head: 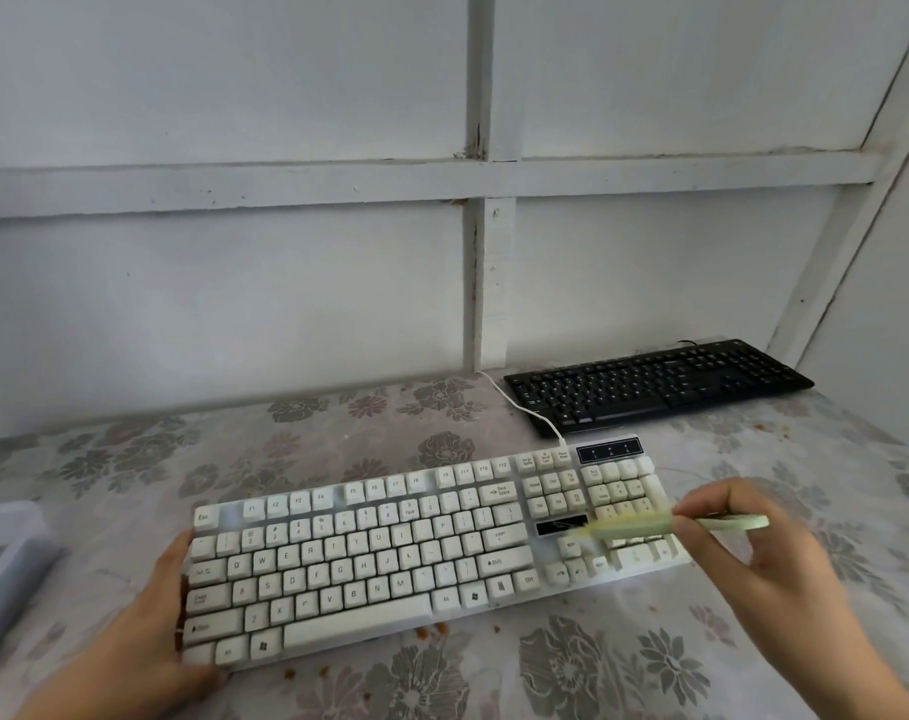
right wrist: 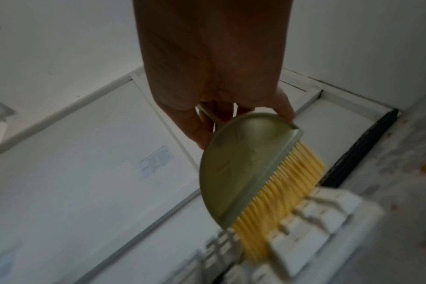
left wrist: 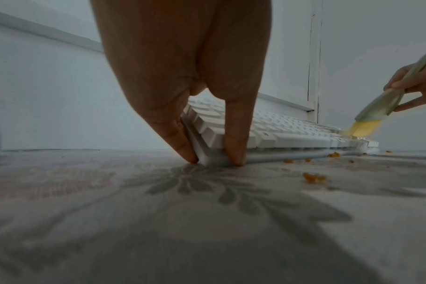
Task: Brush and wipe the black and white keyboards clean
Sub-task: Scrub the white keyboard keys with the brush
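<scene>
Centrally on the desk (head: 623,631), which is covered with a pale grey-and-pink floral cloth, lies the white full-size keyboard with cream keycaps (head: 390,553), its right end angled away from the person. The left hand (head: 145,631) steadies the keyboard's left end: in the left wrist view its fingers (left wrist: 234,138) point down at the near left corner, one on the short side and one on the front edge, tips touching the cloth, slightly spread and fairly straight. The right hand (head: 743,543) pinches the slim handle of a pale green plastic brush with yellow bristles (head: 644,527), the fingers (right wrist: 283,107) curled round the handle just behind the half-round head. The bristles touch the keys at the keyboard's right end, around the arrow and number keys; they are blurred in every view. A thin white cable (head: 520,407) runs from the back of the white keyboard toward the wall. The black flat keyboard (head: 655,387) sits further back on the right, near the white panelled wall (head: 234,304), apart from the white one. Small orange crumbs (left wrist: 313,177) lie scattered on the cloth along the white keyboard's front edge. A light grey box-like object (head: 5,563) is at the left edge, only partly visible.
</scene>
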Demonstrator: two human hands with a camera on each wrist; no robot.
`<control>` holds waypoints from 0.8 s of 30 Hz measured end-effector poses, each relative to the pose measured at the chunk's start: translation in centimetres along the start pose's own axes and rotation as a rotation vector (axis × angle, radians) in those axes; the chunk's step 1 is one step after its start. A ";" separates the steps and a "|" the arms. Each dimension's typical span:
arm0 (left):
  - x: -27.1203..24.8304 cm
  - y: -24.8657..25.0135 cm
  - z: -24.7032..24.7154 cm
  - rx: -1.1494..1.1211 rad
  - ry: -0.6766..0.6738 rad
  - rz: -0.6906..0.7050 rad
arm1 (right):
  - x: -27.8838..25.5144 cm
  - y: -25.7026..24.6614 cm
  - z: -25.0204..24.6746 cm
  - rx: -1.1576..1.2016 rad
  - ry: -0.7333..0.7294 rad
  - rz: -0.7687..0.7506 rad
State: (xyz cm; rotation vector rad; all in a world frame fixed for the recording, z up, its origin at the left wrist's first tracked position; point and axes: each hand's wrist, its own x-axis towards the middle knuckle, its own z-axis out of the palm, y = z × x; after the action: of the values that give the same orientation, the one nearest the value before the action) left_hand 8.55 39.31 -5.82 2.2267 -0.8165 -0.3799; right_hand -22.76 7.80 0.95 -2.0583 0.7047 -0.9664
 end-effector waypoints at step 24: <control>-0.2 1.0 -0.2 0.010 -0.036 0.000 | 0.1 -2.6 1.3 -0.078 0.038 0.036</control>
State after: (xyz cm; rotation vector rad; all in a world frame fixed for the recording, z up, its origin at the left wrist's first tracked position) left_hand 8.06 39.03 -4.94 2.2347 -0.8391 -0.4182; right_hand -21.20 9.71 2.52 -2.0926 0.8080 -0.9735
